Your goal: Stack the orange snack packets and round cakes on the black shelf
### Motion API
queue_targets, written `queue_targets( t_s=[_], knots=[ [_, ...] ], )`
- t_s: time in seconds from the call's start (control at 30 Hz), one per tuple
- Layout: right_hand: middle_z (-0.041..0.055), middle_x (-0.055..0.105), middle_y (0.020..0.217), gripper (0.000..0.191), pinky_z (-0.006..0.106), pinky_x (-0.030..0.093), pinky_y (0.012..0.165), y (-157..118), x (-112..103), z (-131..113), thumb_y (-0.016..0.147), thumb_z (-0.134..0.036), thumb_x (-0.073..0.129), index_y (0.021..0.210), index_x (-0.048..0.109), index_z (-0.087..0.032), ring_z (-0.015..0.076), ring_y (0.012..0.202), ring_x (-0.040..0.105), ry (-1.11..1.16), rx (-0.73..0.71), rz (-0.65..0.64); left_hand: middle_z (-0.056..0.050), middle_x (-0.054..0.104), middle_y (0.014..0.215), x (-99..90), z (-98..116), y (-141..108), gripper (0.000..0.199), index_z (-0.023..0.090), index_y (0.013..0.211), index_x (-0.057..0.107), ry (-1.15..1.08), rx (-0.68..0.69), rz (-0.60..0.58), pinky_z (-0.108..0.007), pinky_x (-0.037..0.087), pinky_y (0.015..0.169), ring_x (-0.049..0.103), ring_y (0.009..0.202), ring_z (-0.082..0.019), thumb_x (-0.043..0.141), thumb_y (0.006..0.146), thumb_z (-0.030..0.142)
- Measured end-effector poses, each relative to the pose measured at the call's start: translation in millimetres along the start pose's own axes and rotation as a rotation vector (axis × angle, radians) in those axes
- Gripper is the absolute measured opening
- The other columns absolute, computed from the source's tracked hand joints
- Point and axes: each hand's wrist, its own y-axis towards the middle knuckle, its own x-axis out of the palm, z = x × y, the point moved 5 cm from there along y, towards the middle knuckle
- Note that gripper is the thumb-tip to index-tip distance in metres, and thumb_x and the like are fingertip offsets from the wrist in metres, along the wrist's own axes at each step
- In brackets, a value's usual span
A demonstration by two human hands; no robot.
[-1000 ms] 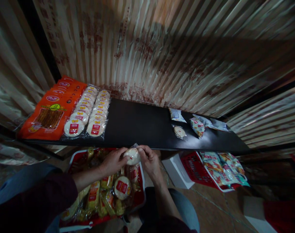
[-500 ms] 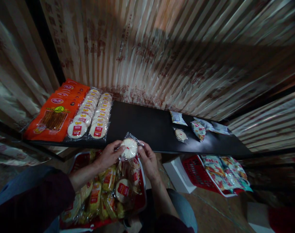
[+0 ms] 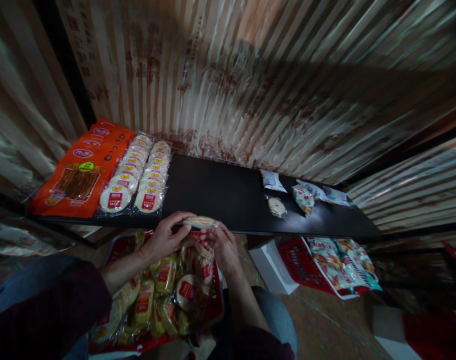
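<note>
Between my hands is a round wrapped pastry (image 3: 200,222), turned edge-on at the front edge of the black shelf (image 3: 213,190). My left hand (image 3: 168,235) grips its left end with thumb and fingers. The right end of its wrapper is pinched by my right hand (image 3: 221,244). Below them, a red basket (image 3: 221,300) holds several yellow and white wrapped pastries. On the shelf's left part, two overlapping rows of round white pastries (image 3: 150,199) lie beside orange packets (image 3: 72,175).
Farther right on the shelf lie a single wrapped pastry (image 3: 276,206) and several small packets (image 3: 303,199). Under the shelf are a white box (image 3: 273,267) and a red basket (image 3: 301,262) of packets. A striped curtain (image 3: 213,75) hangs behind.
The pastry in my hands has tipped from face-up to edge-on, its round face no longer showing. The whole view has shifted slightly.
</note>
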Motion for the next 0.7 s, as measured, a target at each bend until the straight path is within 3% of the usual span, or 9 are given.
queue_targets(
  t_s=[0.37,0.57,0.7],
  knots=[
    [0.0036,0.073,0.074,0.025,0.020,0.052,0.054,1,1,-1,0.070,-0.036,0.074,0.083,0.068,-0.016,0.0118,0.060,0.065,0.193,-0.002,-0.007,-0.009,0.062,0.112,5.5,18,-8,0.030,0.020,0.111,0.061,0.305,0.386,0.043,-0.034,0.050,0.089,0.059,0.104,-0.017,0.051,0.083,0.013],
    [0.0043,0.073,0.094,0.031,0.030,0.054,0.077,-3,12,3,0.078,-0.045,0.063,0.092,0.068,-0.018,0.0171,0.085,0.067,0.260,0.068,-0.076,-0.010,0.060,0.115,9.7,34,-15,0.035,0.021,0.116,0.056,0.543,0.595,0.075,-0.038,0.052,0.085,0.057,0.103,-0.019,0.052,0.083,0.010],
    [0.0022,0.073,0.093,0.032,0.029,0.053,0.078,-5,16,1,0.079,-0.049,0.060,0.091,0.068,-0.020,0.0162,0.084,0.067,0.321,0.094,-0.095,-0.011,0.061,0.112,12.1,36,-16,0.032,0.018,0.114,0.057,0.648,0.650,0.058,-0.038,0.052,0.083,0.056,0.100,-0.021,0.053,0.083,0.012]
  ],
)
